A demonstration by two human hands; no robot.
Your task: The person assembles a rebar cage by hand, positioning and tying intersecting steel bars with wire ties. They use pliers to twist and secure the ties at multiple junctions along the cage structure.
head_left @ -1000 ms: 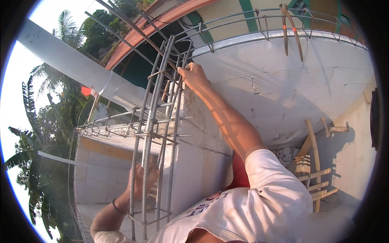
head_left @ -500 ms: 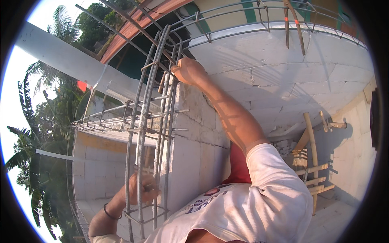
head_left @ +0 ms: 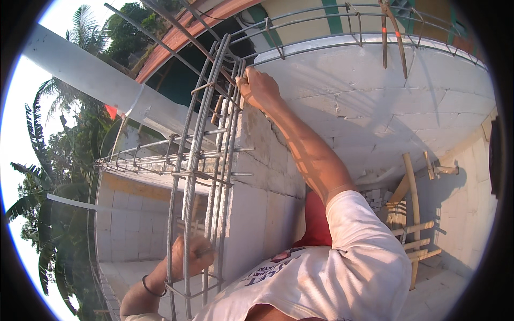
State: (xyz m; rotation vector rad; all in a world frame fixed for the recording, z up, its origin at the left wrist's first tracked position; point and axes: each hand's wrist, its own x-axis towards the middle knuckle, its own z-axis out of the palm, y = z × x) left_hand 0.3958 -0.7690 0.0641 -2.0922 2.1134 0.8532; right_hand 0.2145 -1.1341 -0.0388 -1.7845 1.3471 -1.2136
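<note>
A rebar column cage with tied stirrups stands upright in front of me, against the end of a pale block wall. My right hand is closed at the cage's upper right bars, on top of that wall end; what its fingers grip is hidden. My left hand is curled behind the lower cage bars, above a low stirrup, and I cannot make out what is in it. A dark band circles the left wrist. Steel pincers with orange marks hang over a horizontal rebar at the far right.
A horizontal rebar cage runs left from the column. Long bars slant past its top. Another long rebar crosses above the white block wall. At the right a wooden ladder-like frame leans beside broken blocks. Trees stand at the far left.
The view has shifted slightly. My right hand has moved a little up and right, staying beside the bars. My left hand has dropped slightly behind the cage, its fingers more tightly curled.
</note>
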